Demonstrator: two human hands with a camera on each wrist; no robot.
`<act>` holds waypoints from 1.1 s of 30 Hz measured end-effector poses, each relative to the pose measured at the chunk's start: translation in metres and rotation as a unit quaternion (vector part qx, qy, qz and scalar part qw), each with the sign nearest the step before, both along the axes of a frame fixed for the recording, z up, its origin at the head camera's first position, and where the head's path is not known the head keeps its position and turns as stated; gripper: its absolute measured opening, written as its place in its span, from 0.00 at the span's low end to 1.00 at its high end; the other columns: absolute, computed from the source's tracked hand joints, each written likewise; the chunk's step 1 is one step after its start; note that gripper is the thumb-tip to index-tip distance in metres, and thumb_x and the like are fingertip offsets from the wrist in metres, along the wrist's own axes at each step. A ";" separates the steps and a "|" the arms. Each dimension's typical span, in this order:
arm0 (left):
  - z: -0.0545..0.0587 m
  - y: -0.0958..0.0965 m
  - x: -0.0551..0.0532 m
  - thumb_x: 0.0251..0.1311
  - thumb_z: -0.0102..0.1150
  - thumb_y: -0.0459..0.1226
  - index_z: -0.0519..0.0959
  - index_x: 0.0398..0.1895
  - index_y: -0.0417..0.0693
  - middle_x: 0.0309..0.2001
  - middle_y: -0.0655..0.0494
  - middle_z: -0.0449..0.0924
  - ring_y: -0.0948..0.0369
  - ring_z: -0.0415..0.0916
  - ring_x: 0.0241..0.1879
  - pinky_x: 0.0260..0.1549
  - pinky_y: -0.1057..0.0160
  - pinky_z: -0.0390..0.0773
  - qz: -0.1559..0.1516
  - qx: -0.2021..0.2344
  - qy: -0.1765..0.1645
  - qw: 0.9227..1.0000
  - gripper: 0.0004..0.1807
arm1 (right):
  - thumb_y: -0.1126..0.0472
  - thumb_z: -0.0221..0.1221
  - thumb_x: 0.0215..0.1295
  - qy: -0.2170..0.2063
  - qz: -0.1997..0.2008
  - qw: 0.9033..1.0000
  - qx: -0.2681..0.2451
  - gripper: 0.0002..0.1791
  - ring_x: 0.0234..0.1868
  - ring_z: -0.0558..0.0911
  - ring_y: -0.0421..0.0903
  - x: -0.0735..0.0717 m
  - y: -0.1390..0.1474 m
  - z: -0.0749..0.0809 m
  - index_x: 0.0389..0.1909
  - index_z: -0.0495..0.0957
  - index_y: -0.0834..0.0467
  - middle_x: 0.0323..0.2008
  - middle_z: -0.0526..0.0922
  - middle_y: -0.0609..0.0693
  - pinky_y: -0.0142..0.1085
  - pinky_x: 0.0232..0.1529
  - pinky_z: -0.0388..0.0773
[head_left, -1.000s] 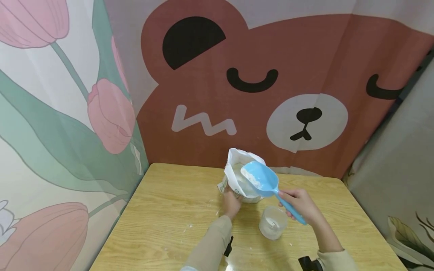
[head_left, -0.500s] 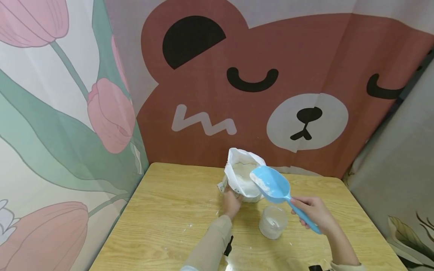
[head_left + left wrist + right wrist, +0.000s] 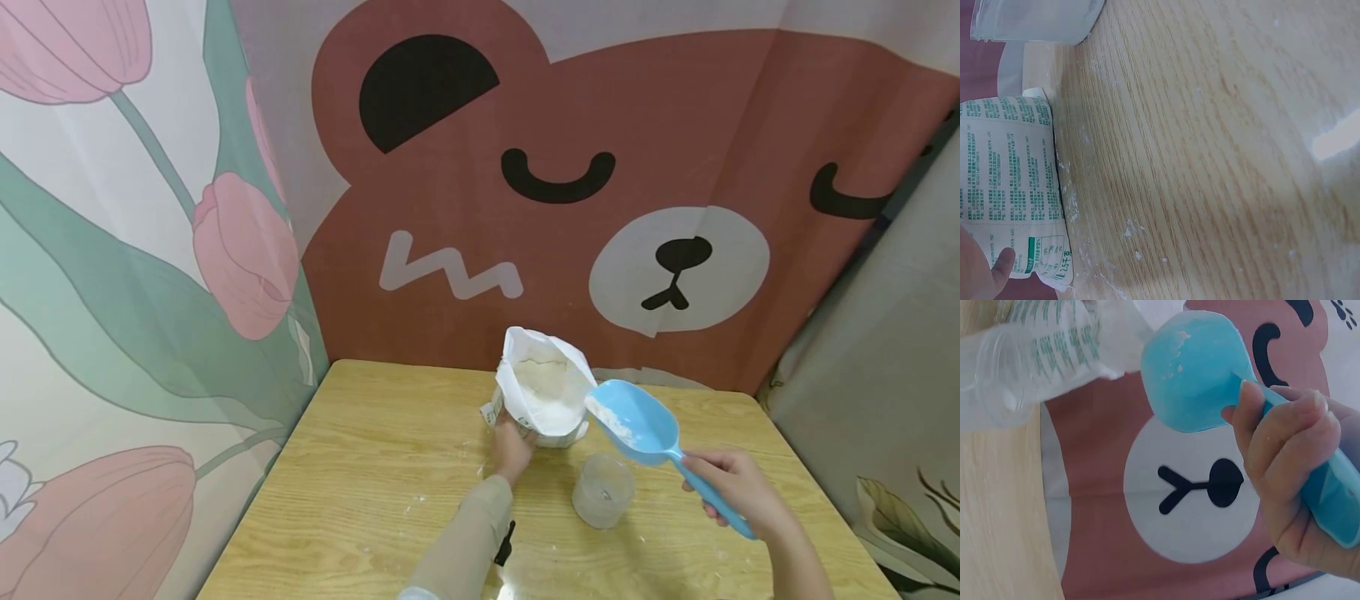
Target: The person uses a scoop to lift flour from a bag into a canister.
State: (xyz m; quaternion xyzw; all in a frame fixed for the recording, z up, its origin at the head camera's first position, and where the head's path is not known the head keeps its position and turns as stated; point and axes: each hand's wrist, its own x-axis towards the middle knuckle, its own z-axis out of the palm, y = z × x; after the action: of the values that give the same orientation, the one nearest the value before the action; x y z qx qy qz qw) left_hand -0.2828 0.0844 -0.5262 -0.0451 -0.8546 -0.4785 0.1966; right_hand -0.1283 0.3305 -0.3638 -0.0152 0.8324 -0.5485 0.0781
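Note:
In the head view, my right hand grips the handle of a blue scoop that carries some white powder. The scoop hangs in the air just right of the bag's mouth, with its curled-finger grip also plain in the right wrist view. My left hand holds the near left side of an open white bag, which has white powder inside. Green print covers the bag in the left wrist view, with the thumb against it. A clear plastic jar stands on the table in front of the bag.
The wooden table has small white powder specks on it. Behind it hangs a curtain with a bear print, close to the bag. A tulip-print curtain lines the left side.
My right hand has drawn the powder-bearing scoop from over the bag's mouth to the right and slightly nearer. The left hand, bag and jar stay in place.

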 end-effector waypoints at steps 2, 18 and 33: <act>0.001 0.000 0.000 0.43 0.68 0.34 0.65 0.57 0.38 0.52 0.44 0.71 0.52 0.73 0.43 0.33 0.58 0.76 0.002 -0.003 0.006 1.000 0.35 | 0.57 0.49 0.66 0.001 0.002 1.000 0.004 0.23 0.12 0.71 0.40 0.001 0.004 -0.001 0.49 0.69 0.76 0.23 0.77 0.53 0.34 0.11 0.71; 0.000 0.000 0.000 0.44 0.67 0.35 0.65 0.58 0.37 0.52 0.43 0.71 0.51 0.74 0.42 0.33 0.57 0.77 0.000 -0.014 -0.006 1.000 0.35 | 0.59 0.46 0.68 -0.023 0.028 0.999 0.001 0.26 0.12 0.71 0.39 0.009 0.022 -0.008 0.52 0.62 0.80 0.24 0.78 0.54 0.33 0.11 0.72; -0.003 -0.001 -0.001 0.46 0.66 0.34 0.65 0.58 0.40 0.53 0.46 0.71 0.53 0.72 0.47 0.40 0.59 0.75 -0.018 0.015 0.005 1.000 0.33 | 0.58 0.49 0.66 -0.050 0.033 0.998 0.023 0.26 0.12 0.71 0.39 0.011 0.029 -0.022 0.51 0.63 0.80 0.23 0.78 0.53 0.32 0.12 0.71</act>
State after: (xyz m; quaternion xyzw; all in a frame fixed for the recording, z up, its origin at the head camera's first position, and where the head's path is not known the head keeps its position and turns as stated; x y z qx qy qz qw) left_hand -0.2838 0.0838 -0.5287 -0.0601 -0.8453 -0.4944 0.1934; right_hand -0.1170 0.3598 -0.3859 -0.0132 0.8387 -0.5268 0.1378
